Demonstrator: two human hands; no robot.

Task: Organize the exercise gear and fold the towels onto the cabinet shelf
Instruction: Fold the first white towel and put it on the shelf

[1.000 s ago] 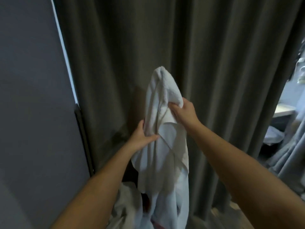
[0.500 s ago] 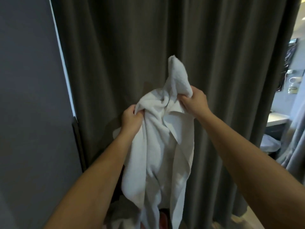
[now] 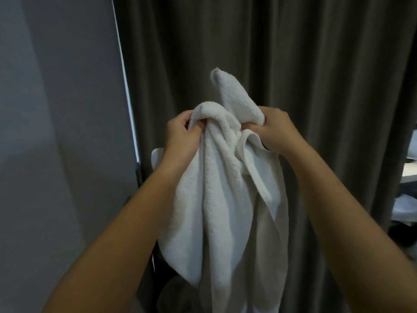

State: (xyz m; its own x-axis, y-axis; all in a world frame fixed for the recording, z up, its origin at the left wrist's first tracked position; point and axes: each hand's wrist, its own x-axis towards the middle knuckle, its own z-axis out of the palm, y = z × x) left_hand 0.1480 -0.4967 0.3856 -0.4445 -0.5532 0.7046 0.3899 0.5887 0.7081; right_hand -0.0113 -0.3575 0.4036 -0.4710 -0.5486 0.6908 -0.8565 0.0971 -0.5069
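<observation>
A white terry towel [image 3: 225, 199] hangs bunched in front of me, held up at chest height. My left hand [image 3: 180, 134] grips a rolled fold of it at the upper left, fingers curled into the cloth. My right hand [image 3: 277, 132] grips the upper right, where one corner of the towel sticks up above the fist. The rest of the towel drapes down in long folds past the bottom of the view. No cabinet shelf or exercise gear is in sight.
A dark grey-brown curtain [image 3: 316, 75] fills the background close behind the towel. A grey wall [image 3: 56, 132] stands at the left with a bright strip along its edge. At the far right edge a pale surface [image 3: 409, 170] and light cloth show.
Both hands have risen and moved closer together. My left hand shifted from the towel's side to gripping a fold near the top, and the towel has lifted and bunched between the hands.
</observation>
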